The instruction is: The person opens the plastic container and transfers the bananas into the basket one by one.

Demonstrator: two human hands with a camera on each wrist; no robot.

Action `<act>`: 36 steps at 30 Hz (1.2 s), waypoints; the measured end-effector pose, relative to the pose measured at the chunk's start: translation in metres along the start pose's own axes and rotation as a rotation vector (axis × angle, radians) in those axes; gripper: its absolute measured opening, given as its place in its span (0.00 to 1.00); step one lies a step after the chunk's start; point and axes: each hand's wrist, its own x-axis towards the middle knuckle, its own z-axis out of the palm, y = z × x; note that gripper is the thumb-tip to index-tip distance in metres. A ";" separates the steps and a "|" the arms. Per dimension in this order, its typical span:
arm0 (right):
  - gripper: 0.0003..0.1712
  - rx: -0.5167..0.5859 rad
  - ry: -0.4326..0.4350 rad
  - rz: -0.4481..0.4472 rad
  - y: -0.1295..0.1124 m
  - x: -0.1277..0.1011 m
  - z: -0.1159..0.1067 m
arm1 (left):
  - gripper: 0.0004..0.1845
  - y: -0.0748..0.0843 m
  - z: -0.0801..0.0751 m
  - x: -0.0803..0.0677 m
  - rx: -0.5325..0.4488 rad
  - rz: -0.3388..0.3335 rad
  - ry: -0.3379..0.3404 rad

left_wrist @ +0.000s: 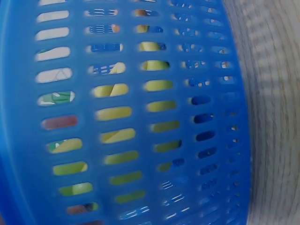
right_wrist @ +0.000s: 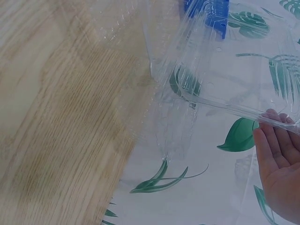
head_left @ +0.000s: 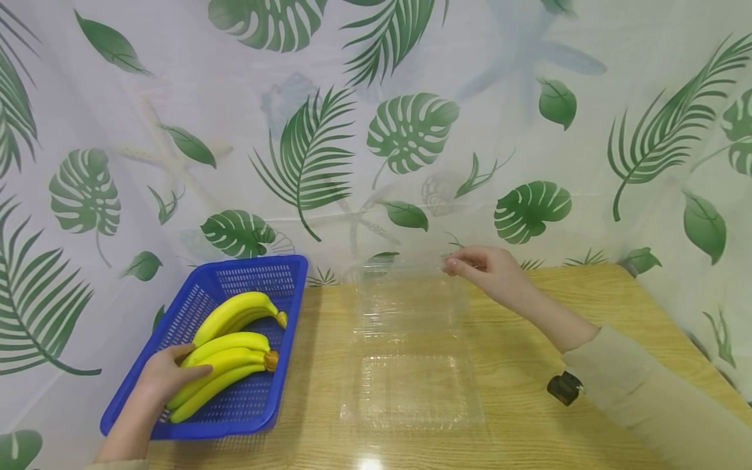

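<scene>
In the head view a blue plastic basket (head_left: pixel 285 352) holds two bunches of yellow bananas. My left hand (head_left: pixel 164 375) grips the nearer bunch (head_left: pixel 232 365) at its left end, thumb over the top. The farther bunch (head_left: pixel 237 312) lies just behind it. A clear plastic clamshell container (head_left: pixel 411 391) stands opened on the table, its lid (head_left: pixel 405 294) raised at the back. At the lid's upper right corner my right hand (head_left: pixel 490 271) pinches the edge; the right wrist view shows those fingertips at the lid rim (right_wrist: pixel 234 110). Through the basket's slotted wall (left_wrist: pixel 140 103), the left wrist view shows patches of yellow.
The wooden table (head_left: pixel 517 372) carries the basket on the left and the container in the middle. A small black object (head_left: pixel 564 388) lies beside the right sleeve. Behind the table hangs a white leaf-patterned cloth (head_left: pixel 376 196).
</scene>
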 end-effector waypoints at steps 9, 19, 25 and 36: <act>0.19 -0.007 0.002 -0.003 0.000 -0.001 0.000 | 0.45 0.004 -0.005 -0.006 -0.107 0.045 -0.019; 0.19 -0.007 0.005 -0.002 -0.001 -0.002 0.000 | 0.41 0.009 -0.014 -0.008 -0.136 0.119 -0.036; 0.19 0.007 0.001 -0.010 -0.004 -0.003 -0.001 | 0.40 0.017 -0.018 -0.010 -0.177 0.120 -0.034; 0.18 0.009 -0.005 -0.011 -0.006 -0.002 0.000 | 0.37 0.038 -0.014 -0.016 -0.228 0.146 -0.012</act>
